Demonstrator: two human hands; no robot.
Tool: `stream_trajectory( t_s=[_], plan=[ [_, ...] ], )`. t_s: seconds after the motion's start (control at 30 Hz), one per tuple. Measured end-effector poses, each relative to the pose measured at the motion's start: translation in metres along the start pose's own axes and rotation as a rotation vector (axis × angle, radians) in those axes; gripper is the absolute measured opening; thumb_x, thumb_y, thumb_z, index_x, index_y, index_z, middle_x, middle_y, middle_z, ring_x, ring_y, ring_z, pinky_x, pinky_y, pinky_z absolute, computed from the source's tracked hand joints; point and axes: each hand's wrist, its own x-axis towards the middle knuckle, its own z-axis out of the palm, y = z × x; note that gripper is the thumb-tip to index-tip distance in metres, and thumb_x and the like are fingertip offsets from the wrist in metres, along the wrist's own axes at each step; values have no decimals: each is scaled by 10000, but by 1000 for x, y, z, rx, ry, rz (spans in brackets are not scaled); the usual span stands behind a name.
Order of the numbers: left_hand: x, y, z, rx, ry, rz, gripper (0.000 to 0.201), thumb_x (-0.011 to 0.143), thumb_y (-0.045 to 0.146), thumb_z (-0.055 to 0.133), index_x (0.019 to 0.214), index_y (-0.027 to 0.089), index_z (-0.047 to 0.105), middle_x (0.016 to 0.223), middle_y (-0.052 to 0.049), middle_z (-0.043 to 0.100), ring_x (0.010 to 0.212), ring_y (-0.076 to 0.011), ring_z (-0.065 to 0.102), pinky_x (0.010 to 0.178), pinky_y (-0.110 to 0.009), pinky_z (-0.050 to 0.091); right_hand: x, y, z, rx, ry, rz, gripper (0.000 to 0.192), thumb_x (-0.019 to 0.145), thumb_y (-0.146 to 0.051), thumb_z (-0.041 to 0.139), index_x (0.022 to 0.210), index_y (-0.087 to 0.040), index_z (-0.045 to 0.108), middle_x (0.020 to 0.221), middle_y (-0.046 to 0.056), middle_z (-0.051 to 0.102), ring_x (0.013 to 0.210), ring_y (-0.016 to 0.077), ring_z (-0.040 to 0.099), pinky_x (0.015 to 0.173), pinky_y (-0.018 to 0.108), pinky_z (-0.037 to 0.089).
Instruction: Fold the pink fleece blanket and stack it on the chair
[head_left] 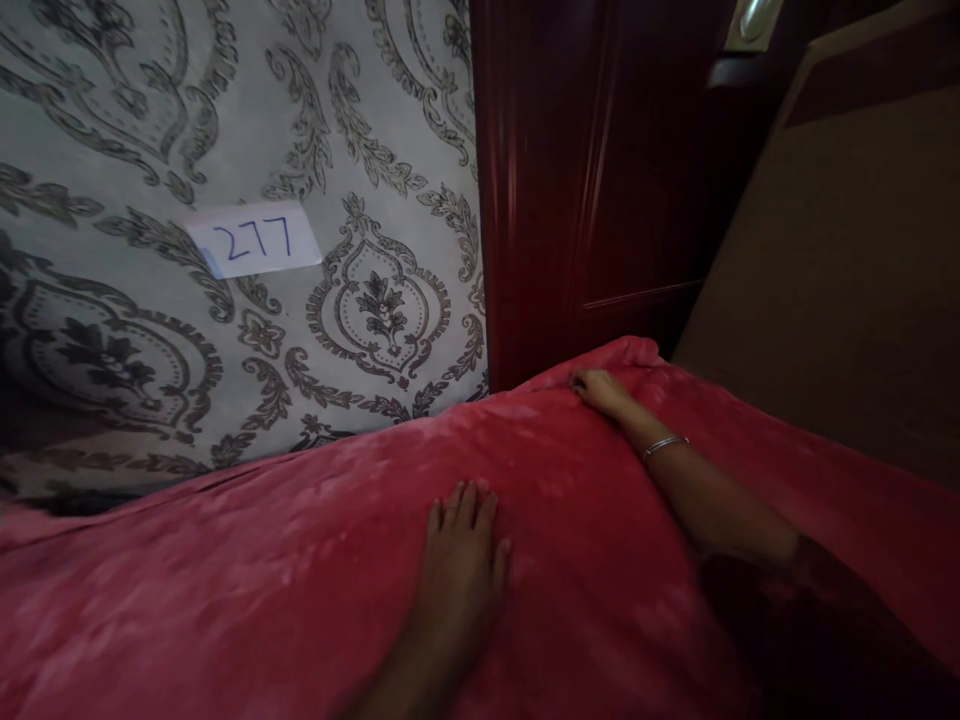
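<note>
A plush red fleece blanket (pixel 300 590) spreads across the lower frame, its far edge lying against a grey mattress with a dark damask pattern (pixel 225 120) that carries a white paper label marked 277 (pixel 255 238). Beside the mattress stands a glossy dark red wooden panel (pixel 585 170). The left hand (pixel 459 555) rests flat and open on the blanket, gripping nothing. The right hand (pixel 600 390), a thin metal bangle (pixel 664 445) on its wrist, curls over the blanket's far corner; whether it pinches the fabric I cannot tell. If that hold is loose, the slippery pile could slide back and bunch, or snag against the panel.
</note>
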Motion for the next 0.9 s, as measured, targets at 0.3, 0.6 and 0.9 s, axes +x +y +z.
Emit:
stream_trajectory(
  t_s=[0.3, 0.6, 0.9],
  plan=[
    [-2, 3, -2, 17, -7, 3, 553, 975, 277, 377, 1517, 180, 429, 1622, -95, 337, 1511, -292, 267, 1233, -542, 201, -13, -16, -6, -119, -7, 17, 247, 873, -109, 473, 921, -169, 709, 1061, 162, 701, 975, 271, 644, 824, 330, 460],
    [-1, 0, 6, 17, 27, 15, 537, 967, 278, 397, 1492, 188, 468, 1603, -120, 373, 1498, -312, 295, 1223, -562, 218, -2, -26, 2, 13, 228, 173, 383, 898, -120, 368, 1193, -107, 612, 1078, 149, 711, 964, 235, 664, 838, 315, 498],
    [-2, 0, 8, -7, 32, 14, 566, 966, 302, 401, 1520, 186, 425, 1613, -123, 350, 1509, -308, 271, 1230, -562, 200, -20, -41, 5, -69, 130, 68, 403, 911, -117, 412, 1229, -142, 658, 1200, 200, 665, 1136, 323, 606, 955, 413, 464]
  ],
)
